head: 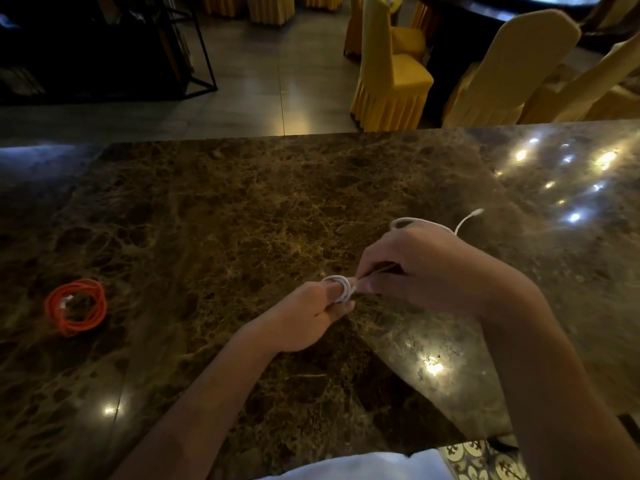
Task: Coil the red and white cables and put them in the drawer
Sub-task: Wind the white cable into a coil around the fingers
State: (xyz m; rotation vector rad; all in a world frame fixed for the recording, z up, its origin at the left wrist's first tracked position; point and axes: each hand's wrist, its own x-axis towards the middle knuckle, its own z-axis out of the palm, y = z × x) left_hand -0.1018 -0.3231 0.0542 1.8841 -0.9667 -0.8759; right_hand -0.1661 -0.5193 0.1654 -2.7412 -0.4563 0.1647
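Note:
The red cable (76,306) lies coiled in a loose ring on the dark marble table (242,202), far left of both hands. The white cable (341,287) is wound in several small loops around the fingers of my left hand (311,317), which curls round the coil. My right hand (422,268) pinches the cable's free strand just right of the coil. The rest of the white cable arcs behind my right hand, its plug end lying on the table at the upper right. No drawer shows in this view.
Yellow-covered chairs (391,77) stand beyond the table's far edge on a tiled floor. A dark metal-framed shelf (194,64) is at the far left. Ceiling lights glare off the marble at right. Patterned floor tiles (485,459) show at the near edge.

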